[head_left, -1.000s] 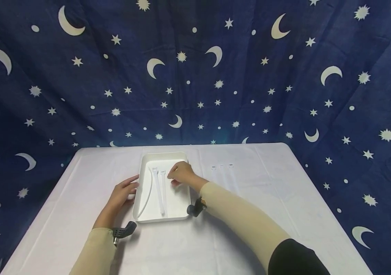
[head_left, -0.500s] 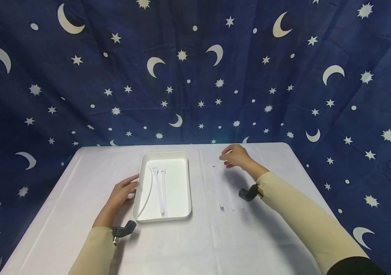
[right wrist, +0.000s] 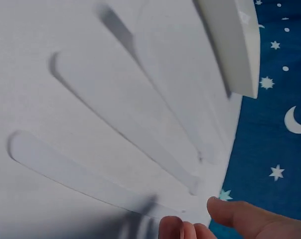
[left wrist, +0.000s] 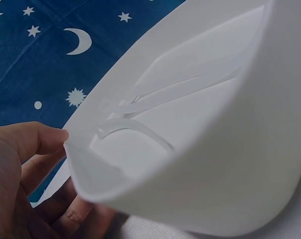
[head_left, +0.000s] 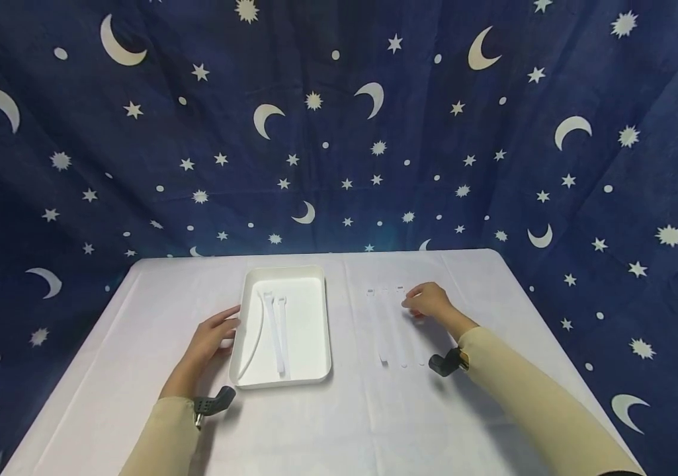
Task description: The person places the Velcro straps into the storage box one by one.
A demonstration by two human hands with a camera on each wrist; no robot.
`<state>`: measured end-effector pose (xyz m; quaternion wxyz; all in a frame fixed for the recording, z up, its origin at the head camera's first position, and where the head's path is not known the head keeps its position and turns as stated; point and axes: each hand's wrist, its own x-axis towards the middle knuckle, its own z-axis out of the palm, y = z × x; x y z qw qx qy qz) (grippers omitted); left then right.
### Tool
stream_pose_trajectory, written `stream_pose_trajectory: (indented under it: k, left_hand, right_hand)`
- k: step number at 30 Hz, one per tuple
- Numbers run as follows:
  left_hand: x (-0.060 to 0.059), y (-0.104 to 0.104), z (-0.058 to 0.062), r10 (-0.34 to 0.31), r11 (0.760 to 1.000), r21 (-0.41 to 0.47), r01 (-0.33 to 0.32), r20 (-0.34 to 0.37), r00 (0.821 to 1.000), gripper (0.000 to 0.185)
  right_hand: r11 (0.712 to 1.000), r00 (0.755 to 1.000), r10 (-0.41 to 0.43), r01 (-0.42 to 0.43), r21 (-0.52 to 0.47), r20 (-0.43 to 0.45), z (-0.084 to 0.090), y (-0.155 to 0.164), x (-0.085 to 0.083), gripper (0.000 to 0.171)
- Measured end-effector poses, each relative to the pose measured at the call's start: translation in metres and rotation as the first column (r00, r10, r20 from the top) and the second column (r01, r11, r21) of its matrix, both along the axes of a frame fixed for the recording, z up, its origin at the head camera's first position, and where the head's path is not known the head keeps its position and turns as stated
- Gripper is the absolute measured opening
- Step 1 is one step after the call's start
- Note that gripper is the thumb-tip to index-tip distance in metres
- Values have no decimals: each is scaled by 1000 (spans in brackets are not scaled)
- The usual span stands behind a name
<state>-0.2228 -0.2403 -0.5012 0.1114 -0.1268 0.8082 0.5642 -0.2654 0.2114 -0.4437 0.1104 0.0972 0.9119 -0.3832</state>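
Note:
My left hand (head_left: 210,337) rests at the left side of a shallow white tray (head_left: 310,382). In the left wrist view its thumb tip touches the rim, and the other fingers lie low against the outer wall. The tray holds a curved white strap (head_left: 254,344) and two straight white straps (head_left: 276,337) with slotted heads. To the tray's right, my right hand (head_left: 430,301) is low over the table beside the head of the rightmost white strap (right wrist: 85,180). Its fingers are loosely bent, and nothing shows between thumb and fingertips.
Two more white straps lie roughly parallel on the tablecloth, the middle one (right wrist: 125,119) and the left one (head_left: 378,330), whose near end curls up. Behind the white-covered table (head_left: 315,436) hangs a dark blue cloth (head_left: 339,198) with moons and stars.
My right hand has moved right from above the tray to the table's far part, then down toward me beside the rightmost strap. My left hand and the straps in the tray stay put.

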Motion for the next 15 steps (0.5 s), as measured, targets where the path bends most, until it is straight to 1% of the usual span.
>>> stream_pose_trajectory:
  k: [1,4,6,10,15]
  left_hand:
    - [0,0,-1,-2,1000,0,2,1,1000,57]
    - [0,0,-2,-2,1000,-7,2,-2,1000,57]
    - [0,0,-2,-1,1000,-10,1,-8,1000,57]
    - [0,0,-1,4,1000,-9,-4,-5,1000,57]
    - [0,0,-1,2,1000,-5,-2,2,1000,57]
  right_hand:
    - [1000,1000,-7,7,14,3,-4,0,1,31]
    - [997,998,-60,60,43,19,-14,0,4,30]
    - [994,997,-82,81,68,14,-19,-1,6,29]
    - [988,994,-97,102,114,-44,-26,-3,8,27]
    - [984,985,-97,116,134,-142,-30,-8,13,24]
